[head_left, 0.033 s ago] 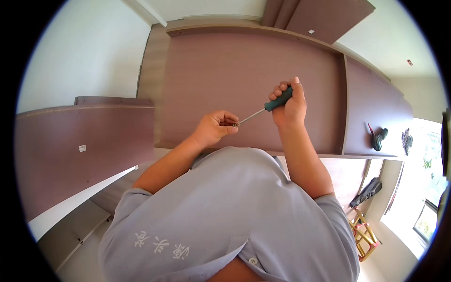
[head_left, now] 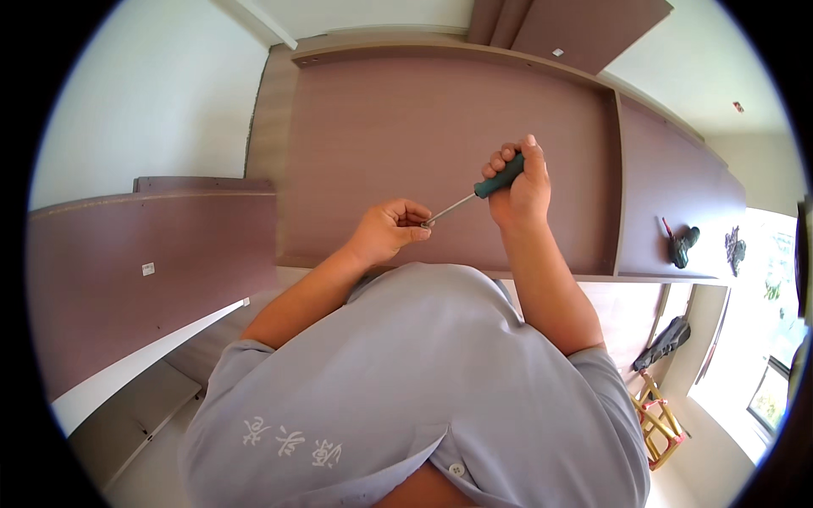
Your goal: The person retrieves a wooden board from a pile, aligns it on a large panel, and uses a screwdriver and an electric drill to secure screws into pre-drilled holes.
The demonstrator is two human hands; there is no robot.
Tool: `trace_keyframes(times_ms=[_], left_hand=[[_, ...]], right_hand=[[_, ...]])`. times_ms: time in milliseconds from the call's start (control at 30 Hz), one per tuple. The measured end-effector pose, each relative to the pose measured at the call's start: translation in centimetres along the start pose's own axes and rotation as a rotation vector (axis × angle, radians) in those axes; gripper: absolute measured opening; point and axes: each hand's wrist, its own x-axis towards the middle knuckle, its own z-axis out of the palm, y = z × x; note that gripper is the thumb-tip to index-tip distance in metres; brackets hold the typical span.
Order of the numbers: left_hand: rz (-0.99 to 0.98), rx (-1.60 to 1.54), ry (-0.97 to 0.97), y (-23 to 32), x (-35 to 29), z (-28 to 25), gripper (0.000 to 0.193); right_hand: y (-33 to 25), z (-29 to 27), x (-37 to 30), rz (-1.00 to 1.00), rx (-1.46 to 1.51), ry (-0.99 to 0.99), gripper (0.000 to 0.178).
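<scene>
My right hand (head_left: 518,182) is wrapped round the dark green handle of a screwdriver (head_left: 500,179), its thumb pointing up along the handle. The thin metal shaft slants down to the left, toward my left hand (head_left: 388,230). Thumb and fingers of that hand pinch a small metal piece (head_left: 424,224) at the screwdriver's tip; it is mostly hidden, so its kind cannot be made out. Both hands are held above a large brown panel (head_left: 406,127) with raised edges, which lies flat in front of me.
To the left lies another brown board (head_left: 102,271) with a small white label. More brown boards (head_left: 584,30) are at the far side. On the right part of the panelled frame sits a dark tool (head_left: 680,248). A yellow and red stand (head_left: 659,427) is at the lower right, near a bright window.
</scene>
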Motion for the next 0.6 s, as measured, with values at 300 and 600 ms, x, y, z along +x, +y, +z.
trace_keyframes(times_ms=[300, 600], left_hand=[[-0.125, 0.177, -0.046, -3.1, 5.8, 11.0, 0.033], [-0.242, 0.359, -0.334, -9.8, 11.5, 17.6, 0.036]], right_hand=[[-8.6, -9.2, 2.4, -0.092, -0.962, -0.435, 0.04], [-6.1, -16.0, 7.8, 0.067, -1.559, -0.394, 0.049]])
